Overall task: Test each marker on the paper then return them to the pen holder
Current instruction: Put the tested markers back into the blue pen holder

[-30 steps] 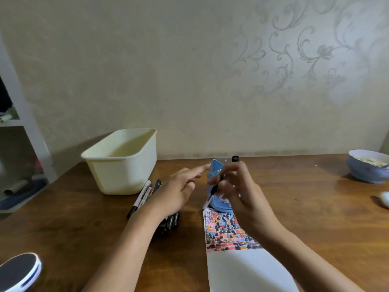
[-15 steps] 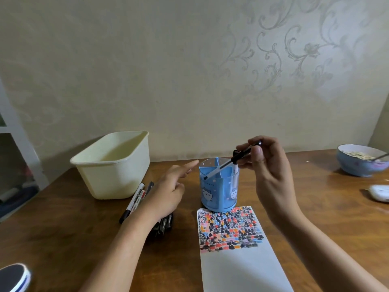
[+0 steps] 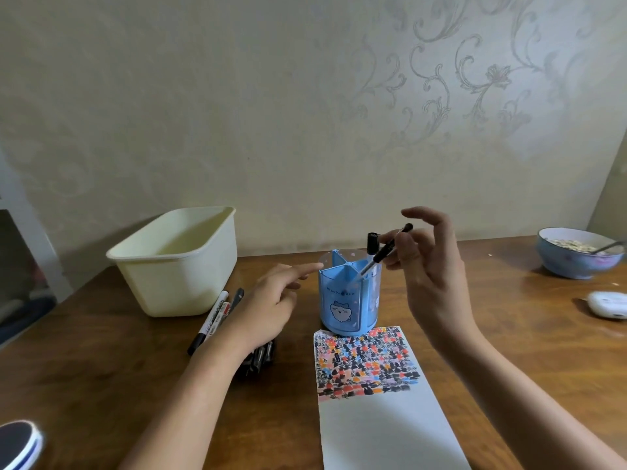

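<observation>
Our right hand (image 3: 431,276) is up beside the blue pen holder (image 3: 349,293), thumb and a fingertip pinching a slim black marker (image 3: 386,249) near its upper end while the other fingers fan out loosely. The marker hangs tilted, its pale lower tip just inside the rim of the holder's near-right compartment; another black marker (image 3: 372,242) already stands in a compartment behind it. Our left hand (image 3: 271,300) holds nothing, the fingers relaxed and the forefinger stretched toward the holder without touching it, the wrist over a cluster of markers (image 3: 220,313) lying on the table (image 3: 101,385).

The risk we see is the slant — let go now and the marker could catch on a divider or the rim and tip out onto the table, or knock the standing one askew. The pinch is light, so a slip is possible; a steadier upright drop would help.

The holder is a translucent blue cup with internal dividers and a small cartoon face on its front, standing upright and touching the top edge of the paper (image 3: 373,401), whose upper part is covered in rows of coloured test marks — the lower part is blank.
</observation>
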Available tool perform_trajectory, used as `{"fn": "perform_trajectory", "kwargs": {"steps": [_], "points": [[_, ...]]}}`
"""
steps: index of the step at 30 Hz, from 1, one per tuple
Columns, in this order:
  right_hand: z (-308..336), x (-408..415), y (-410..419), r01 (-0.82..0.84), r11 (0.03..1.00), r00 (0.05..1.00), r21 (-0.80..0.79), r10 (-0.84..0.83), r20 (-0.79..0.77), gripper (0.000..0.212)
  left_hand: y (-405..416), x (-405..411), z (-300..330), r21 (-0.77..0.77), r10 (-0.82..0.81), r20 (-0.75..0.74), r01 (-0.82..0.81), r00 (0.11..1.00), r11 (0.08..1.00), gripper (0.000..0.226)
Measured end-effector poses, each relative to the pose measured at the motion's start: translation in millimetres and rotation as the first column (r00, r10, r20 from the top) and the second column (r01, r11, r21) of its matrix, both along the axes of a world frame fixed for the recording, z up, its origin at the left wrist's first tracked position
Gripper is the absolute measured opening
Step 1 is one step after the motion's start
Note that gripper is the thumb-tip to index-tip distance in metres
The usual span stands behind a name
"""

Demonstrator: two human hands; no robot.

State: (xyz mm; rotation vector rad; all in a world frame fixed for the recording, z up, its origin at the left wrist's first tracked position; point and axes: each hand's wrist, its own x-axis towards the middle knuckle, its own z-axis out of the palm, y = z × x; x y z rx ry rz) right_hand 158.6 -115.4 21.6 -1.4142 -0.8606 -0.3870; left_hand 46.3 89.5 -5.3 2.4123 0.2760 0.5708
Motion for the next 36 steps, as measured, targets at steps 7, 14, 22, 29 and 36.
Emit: {"fn": "perform_trajectory", "kwargs": {"steps": [7, 14, 22, 29, 36], "points": [[-8, 3, 2, 0.11, 0.972, 0.989, -0.206, -0.086, 0.119, 0.01, 1, 1, 4, -0.032, -0.028, 0.016, 0.029, 0.999, 0.999, 0.061], [-11, 14, 3, 0.279, 0.92, 0.932, -0.275, -0.19, 0.31, 0.022, -3, 0, 6, -0.043, -0.049, 0.013, 0.05, 0.999, 0.998, 0.055], [-5, 21, 12, 0.357, 0.87, 0.884, -0.34, -0.197, 0.423, 0.035, -4, 0, 7, -0.052, -0.077, 0.019, 0.078, 0.997, 0.996, 0.054], [-11, 18, 9, 0.313, 0.827, 0.922, -0.466, -0.148, 0.358, 0.058, 2, -2, 6, -0.05, -0.053, 0.046, 0.056, 0.998, 0.997, 0.055], [-17, 6, 9, 0.305, 0.859, 0.917, -0.412, -0.148, 0.37, 0.048, 22, -14, 10, -0.076, 0.033, 0.047, -0.029, 0.998, 0.997, 0.052]]}}
